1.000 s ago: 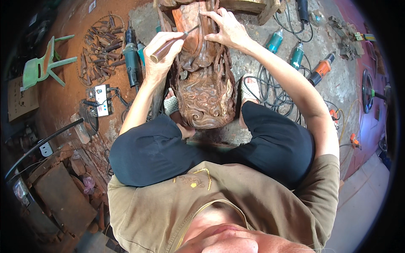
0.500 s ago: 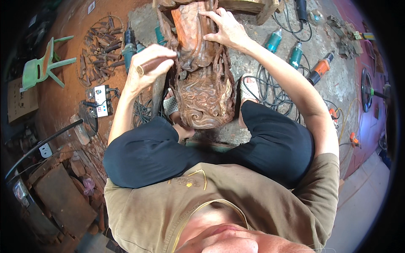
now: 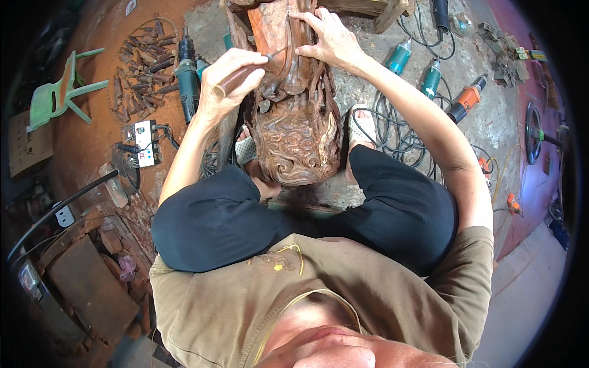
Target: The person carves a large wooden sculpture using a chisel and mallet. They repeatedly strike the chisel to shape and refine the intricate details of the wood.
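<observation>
I sit on the floor [image 3: 368, 104] with my knees spread and the carving [image 3: 293, 116] standing between my feet, its scrolled lower end nearest me and its plainer, redder top farthest away. My left sandal [image 3: 245, 150] shows just beside the carving's near left side, my right sandal [image 3: 361, 122] just beside its right. My left hand [image 3: 228, 86] is closed around the wooden handle of a chisel [image 3: 248, 69], fingers wrapped over it, and the thin blade runs rightward to touch the carving high on its left face. My right hand [image 3: 331, 40] lies spread on the upper part of the carving, fingers apart and pressing on the wood, gripping nothing else. Right of my right leg a tangle of black cables [image 3: 399, 132] lies on the floor. Beyond it, toward the floor's far right, lie two teal power tools [image 3: 414, 64] and an orange one [image 3: 465, 101]. Left of my left hand a dark power tool [image 3: 187, 76] lies lengthwise, and past it a heap of wood-handled chisels [image 3: 142, 76] spreads over the reddish floor. Nearer on the left sits a white power strip [image 3: 145, 142]. At the far left edge a green plastic chair [image 3: 61, 92] lies tipped on its side.
</observation>
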Available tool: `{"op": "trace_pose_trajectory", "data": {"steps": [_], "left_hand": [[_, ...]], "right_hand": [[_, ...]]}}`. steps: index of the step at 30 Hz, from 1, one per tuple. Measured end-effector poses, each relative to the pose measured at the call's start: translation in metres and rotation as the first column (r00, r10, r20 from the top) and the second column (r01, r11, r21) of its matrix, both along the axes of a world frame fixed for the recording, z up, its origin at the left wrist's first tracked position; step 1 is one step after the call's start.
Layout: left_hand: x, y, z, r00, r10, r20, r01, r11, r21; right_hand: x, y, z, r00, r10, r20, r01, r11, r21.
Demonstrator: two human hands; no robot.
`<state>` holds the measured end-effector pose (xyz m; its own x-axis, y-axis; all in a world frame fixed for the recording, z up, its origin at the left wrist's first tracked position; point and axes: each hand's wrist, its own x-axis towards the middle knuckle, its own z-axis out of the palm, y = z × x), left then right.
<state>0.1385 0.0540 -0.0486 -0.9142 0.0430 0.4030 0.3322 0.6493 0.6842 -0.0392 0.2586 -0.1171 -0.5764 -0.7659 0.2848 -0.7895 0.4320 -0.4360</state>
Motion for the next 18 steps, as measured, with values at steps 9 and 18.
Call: {"op": "trace_pose_trajectory", "data": {"steps": [9, 18], "left_hand": [[0.020, -0.020, 0.029, 0.950, -0.190, 0.247, 0.175, 0.981, 0.083], [0.011, -0.006, 0.000, 0.996, -0.038, 0.076, 0.029, 0.993, 0.115]], "right_hand": [[0.001, -0.001, 0.001, 1.000, -0.017, -0.012, 0.017, 1.000, -0.004], [0.001, 0.000, -0.001, 0.999, 0.001, -0.047, -0.001, 1.000, -0.001]]}}
